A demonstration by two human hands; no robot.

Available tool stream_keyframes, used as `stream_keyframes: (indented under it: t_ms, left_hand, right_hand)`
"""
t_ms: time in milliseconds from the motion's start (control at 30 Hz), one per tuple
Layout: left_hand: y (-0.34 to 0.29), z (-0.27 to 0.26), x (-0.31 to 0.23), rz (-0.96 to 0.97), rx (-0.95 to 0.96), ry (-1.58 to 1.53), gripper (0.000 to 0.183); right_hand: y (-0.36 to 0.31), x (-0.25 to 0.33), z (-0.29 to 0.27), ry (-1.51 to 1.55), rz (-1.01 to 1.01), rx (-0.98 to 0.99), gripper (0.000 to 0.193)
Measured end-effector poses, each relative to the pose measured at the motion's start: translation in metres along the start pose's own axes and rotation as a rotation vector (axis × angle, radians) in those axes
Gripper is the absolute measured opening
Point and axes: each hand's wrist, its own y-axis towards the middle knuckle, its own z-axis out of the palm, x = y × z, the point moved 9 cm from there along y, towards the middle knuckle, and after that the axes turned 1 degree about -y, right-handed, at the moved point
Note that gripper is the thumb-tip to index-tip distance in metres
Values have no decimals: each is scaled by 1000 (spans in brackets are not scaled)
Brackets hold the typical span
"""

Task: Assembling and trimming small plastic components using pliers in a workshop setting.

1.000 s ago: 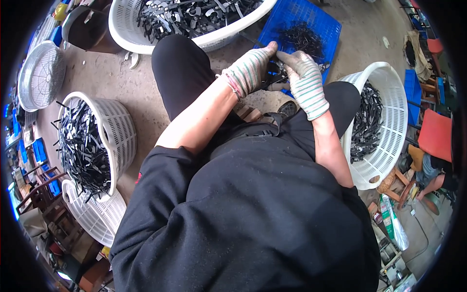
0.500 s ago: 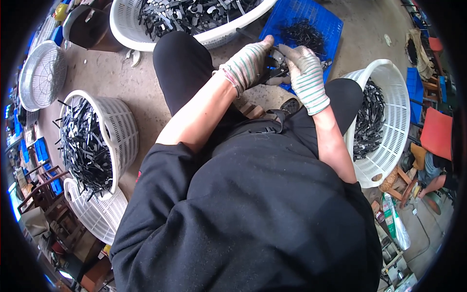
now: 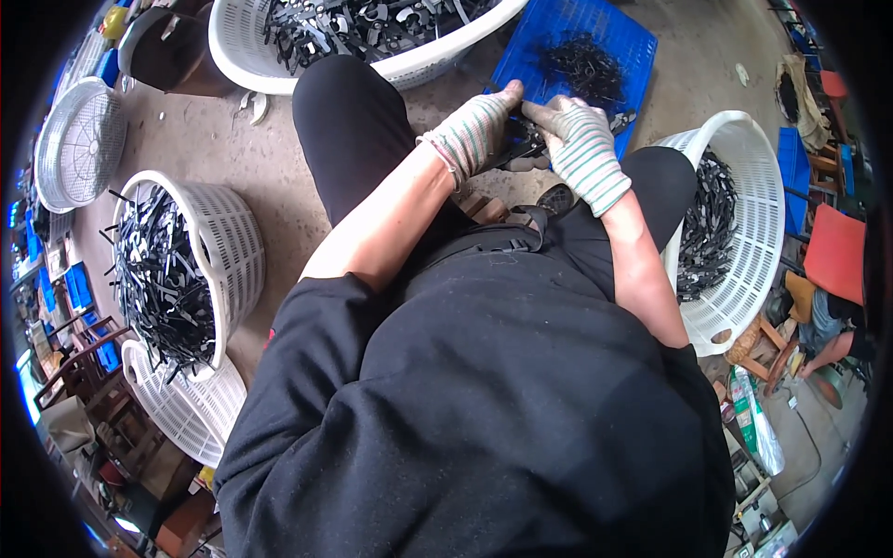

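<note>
Both my hands wear striped knit gloves and work close together above the blue crate's near edge. My left hand [image 3: 472,132] is closed around dark metal pieces [image 3: 526,147], thumb raised on top. My right hand [image 3: 584,147] is closed beside it, its thumb and forefinger pinched together near the left thumb; what they pinch is hidden. Just beyond is the blue crate [image 3: 635,48], tilted, bearing a heap of thin black pieces [image 3: 584,70]. A few larger dark and silver parts [image 3: 621,121] lie at its near right corner.
White baskets of black and silver metal parts stand at the far side [image 3: 423,65], left [image 3: 231,237] and right [image 3: 758,223]. Other white baskets [image 3: 79,139] are at the left. Another person's arm [image 3: 831,352] shows at the right, near a red chair [image 3: 834,251].
The long dark piece that stuck out beyond my left hand toward the far basket no longer shows. My right hand has turned slightly, its fingertips shifting left and nearer my left thumb.
</note>
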Motion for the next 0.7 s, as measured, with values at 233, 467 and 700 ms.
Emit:
stream_keyframes:
  t_ms: [233,467,700]
  left_hand:
    - [0,3,-50,147,-11,-84,52]
    - [4,25,-51,297,91,-214,52]
    - [36,-35,-65,305,-254,-524,29]
  right_hand:
    - [-24,-21,-63,148,282,-549,13]
    - [-23,-33,71,1641,831,-102,53]
    - [6,-36,66,1497,821,35,48]
